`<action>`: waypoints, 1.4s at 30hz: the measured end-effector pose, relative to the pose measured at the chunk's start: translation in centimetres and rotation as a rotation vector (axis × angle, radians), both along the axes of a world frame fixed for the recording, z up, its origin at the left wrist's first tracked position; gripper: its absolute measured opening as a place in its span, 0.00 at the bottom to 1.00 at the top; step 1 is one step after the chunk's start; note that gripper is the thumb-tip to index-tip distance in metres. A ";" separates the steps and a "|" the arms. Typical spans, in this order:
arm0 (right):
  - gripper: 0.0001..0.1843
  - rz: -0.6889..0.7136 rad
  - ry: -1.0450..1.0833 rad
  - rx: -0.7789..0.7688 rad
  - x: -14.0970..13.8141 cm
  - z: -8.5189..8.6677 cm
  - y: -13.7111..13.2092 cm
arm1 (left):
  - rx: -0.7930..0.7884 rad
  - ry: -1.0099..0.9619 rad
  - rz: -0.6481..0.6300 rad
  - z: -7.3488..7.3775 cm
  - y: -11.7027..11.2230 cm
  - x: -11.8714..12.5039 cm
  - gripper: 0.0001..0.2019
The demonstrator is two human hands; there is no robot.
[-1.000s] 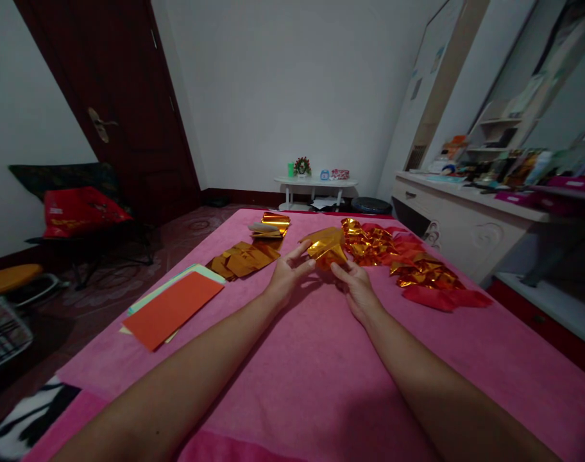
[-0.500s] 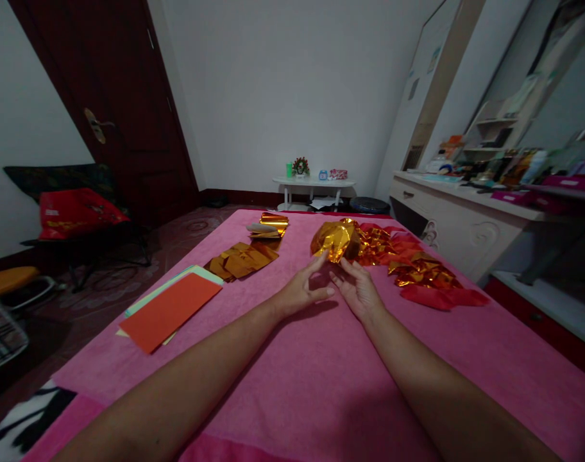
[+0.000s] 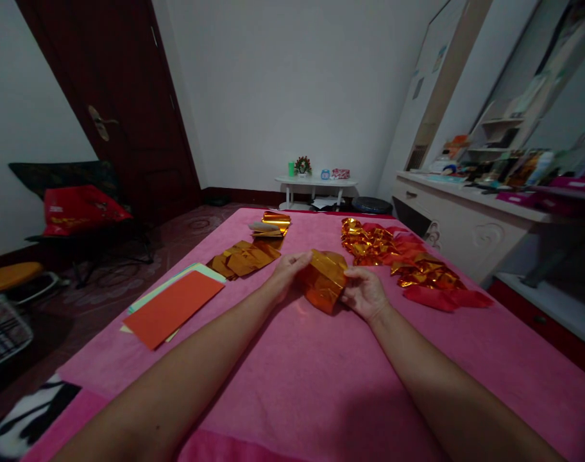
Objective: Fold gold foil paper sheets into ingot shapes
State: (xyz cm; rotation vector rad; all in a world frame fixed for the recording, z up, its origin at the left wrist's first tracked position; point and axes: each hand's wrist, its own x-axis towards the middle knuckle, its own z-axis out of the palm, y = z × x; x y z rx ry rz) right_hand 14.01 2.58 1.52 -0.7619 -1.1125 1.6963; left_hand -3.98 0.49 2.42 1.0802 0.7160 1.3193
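Observation:
A shiny gold foil paper piece [image 3: 324,282], creased and partly folded, is held up between my two hands over the pink cloth [image 3: 283,391]. My left hand [image 3: 288,273] pinches its upper left edge. On the right edge, my right hand [image 3: 367,292] grips it between thumb and fingers. Crumpled gold foil and red paper shapes [image 3: 403,256] lie in a heap to the right. On the left, flat brown-gold foil sheets [image 3: 244,259] are spread near a rolled gold foil piece [image 3: 276,221].
A stack of coloured paper with an orange sheet [image 3: 177,308] on top lies at the left edge. Behind stands a small white table [image 3: 316,182]. A white dresser [image 3: 466,218] flanks the right side, and a chair with a red bag [image 3: 83,210] the left.
The gold foil piece has come off the far side near the heap, toward me, and been turned. My hands have moved apart to its two sides.

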 end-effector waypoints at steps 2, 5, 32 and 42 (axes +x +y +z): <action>0.12 0.006 0.027 0.013 -0.4 0.0 -0.1 | 0.014 0.039 -0.006 -0.1 0.2 -0.2 0.22; 0.14 -0.103 0.090 0.074 -0.8 0.0 0.0 | 0.023 0.047 0.133 -0.6 0.8 -0.4 0.21; 0.25 -0.325 -0.231 0.503 -1.8 -1.9 0.9 | 0.302 0.425 0.155 -1.5 1.7 -1.4 0.25; 0.19 -0.311 -0.292 0.502 -1.8 -1.9 0.7 | 0.292 0.422 0.206 -1.6 2.0 -1.4 0.24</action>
